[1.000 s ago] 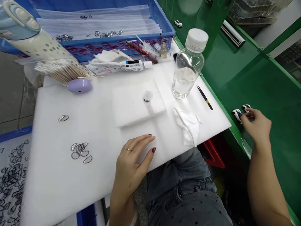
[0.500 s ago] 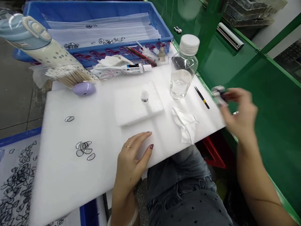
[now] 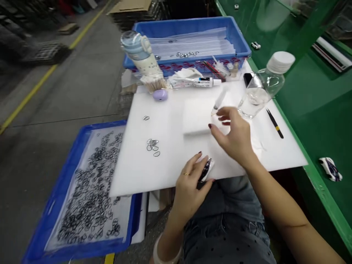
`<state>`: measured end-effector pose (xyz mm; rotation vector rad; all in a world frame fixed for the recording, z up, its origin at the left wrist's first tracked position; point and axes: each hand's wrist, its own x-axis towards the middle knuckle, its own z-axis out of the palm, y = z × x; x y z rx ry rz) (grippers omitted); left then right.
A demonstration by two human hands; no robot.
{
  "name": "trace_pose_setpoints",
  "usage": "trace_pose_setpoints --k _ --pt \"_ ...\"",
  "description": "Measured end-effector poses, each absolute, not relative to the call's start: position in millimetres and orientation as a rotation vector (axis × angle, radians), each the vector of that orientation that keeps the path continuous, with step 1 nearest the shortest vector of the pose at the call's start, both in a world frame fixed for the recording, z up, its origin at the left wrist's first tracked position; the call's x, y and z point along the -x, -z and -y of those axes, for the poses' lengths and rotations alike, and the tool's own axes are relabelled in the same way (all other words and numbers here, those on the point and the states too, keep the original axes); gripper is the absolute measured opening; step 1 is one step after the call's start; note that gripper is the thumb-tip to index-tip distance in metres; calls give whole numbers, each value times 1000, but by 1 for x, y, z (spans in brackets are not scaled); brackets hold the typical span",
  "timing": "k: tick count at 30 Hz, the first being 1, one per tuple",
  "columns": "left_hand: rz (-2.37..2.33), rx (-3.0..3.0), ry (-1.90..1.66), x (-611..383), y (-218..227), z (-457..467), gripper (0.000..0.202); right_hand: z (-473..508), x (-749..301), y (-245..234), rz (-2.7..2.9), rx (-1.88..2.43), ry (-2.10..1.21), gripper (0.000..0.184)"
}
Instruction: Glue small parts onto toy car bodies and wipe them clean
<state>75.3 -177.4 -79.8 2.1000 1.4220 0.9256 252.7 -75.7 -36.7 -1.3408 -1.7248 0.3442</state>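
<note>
My left hand (image 3: 189, 179) is closed around a small white and dark toy car (image 3: 206, 170) near the front edge of the white foam board (image 3: 132, 165). My right hand (image 3: 233, 135) hovers at the right side of a white foam block (image 3: 196, 117), thumb and forefinger apart. Just beyond those fingertips is a small clear vial-like piece (image 3: 218, 101), smeared by motion. Black-rimmed loops (image 3: 153, 145) lie in a small group on the board's left part, with a couple more loops (image 3: 146, 118) farther back. My right hand and forearm partly cover a white cloth (image 3: 258, 143).
A clear bottle (image 3: 257, 93) and black tweezers (image 3: 275, 124) stand and lie at right. Another toy car (image 3: 330, 168) rests on the green surface (image 3: 308, 124). Behind are a tube (image 3: 206, 82), cotton swabs (image 3: 154, 83), a flask (image 3: 140, 55) and a blue bin (image 3: 184, 25). A blue tray (image 3: 82, 135) of loops sits lower left.
The toy car has passed from my right hand to my left. My right hand has come in from the green surface to the foam block. The view has swung left.
</note>
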Motion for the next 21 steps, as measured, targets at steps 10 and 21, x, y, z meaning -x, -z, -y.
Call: trace_pose_setpoints --k 10,21 --pt "-1346 -2053 -892 -84 80 161 47 35 -255 37 1762 1497 -439 17" --pt "-972 -2148 -704 -90 68 125 54 69 -269 11 1438 903 -1069 12"
